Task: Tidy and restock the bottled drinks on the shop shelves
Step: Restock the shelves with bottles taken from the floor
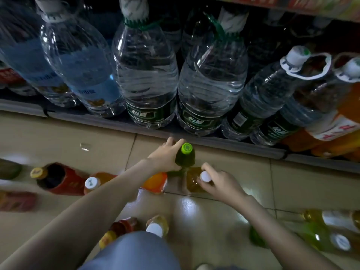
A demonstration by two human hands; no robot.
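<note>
Green-capped bottle (185,156): dark green, upright, on or just above the tiled floor (292,182) in front of the bottom shelf (214,142); contact with the floor cannot be confirmed. The left hand (165,156) grips its shoulder, fingers curled round the far side. Just beside it, the amber bottle (192,181) with a white cap is gripped at the neck by the right hand (222,184). Large water bottles (146,75) fill the shelf. Other drinks bottles (64,182) lie scattered on the floor, blurred towards the frame edges.
</note>
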